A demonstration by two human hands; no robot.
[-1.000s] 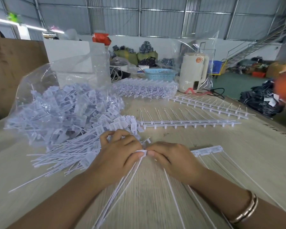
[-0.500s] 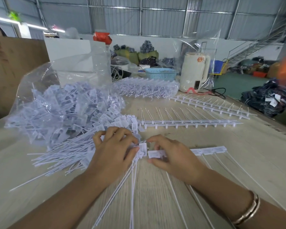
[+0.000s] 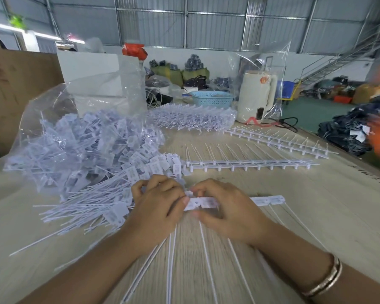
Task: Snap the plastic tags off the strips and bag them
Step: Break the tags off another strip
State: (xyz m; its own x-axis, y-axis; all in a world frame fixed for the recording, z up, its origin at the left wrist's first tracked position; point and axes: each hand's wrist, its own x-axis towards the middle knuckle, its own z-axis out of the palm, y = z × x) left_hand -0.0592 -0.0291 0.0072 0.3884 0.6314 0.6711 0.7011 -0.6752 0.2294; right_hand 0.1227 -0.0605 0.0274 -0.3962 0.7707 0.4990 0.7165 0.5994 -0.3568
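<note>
Left hand: the left hand (image 3: 155,205) lies knuckles-up on the table with fingers curled, thumb and fingertips pinching the left end of a white plastic strip of joined rectangular tags (image 3: 208,202).
Right hand: the right hand (image 3: 226,207) lies just beside the left one, almost touching it, fingers curled over the same strip and pinching it between thumb and forefinger; a gold-coloured bangle (image 3: 325,279) circles its wrist.
Strip: it runs sideways under both hands and sticks out past the right hand, with thin white tails fanning back toward the person.
Surface: a pale wooden table (image 3: 305,216) in a warehouse hall with grey corrugated metal walls (image 3: 217,25).
Bag: a large clear plastic bag (image 3: 81,137), open beyond and to the left of the left hand, holds a heap of loose white tags that spills out to the left hand.
Wrapped bundle: clear-wrapped white strips (image 3: 193,117) lie far beyond both hands.
Bare strips: two white comb-like strips (image 3: 250,164) lie beyond the right hand.
Far edge: a cream plastic kettle-like appliance (image 3: 257,95) and a light blue plastic basket (image 3: 212,98) stand there.
</note>
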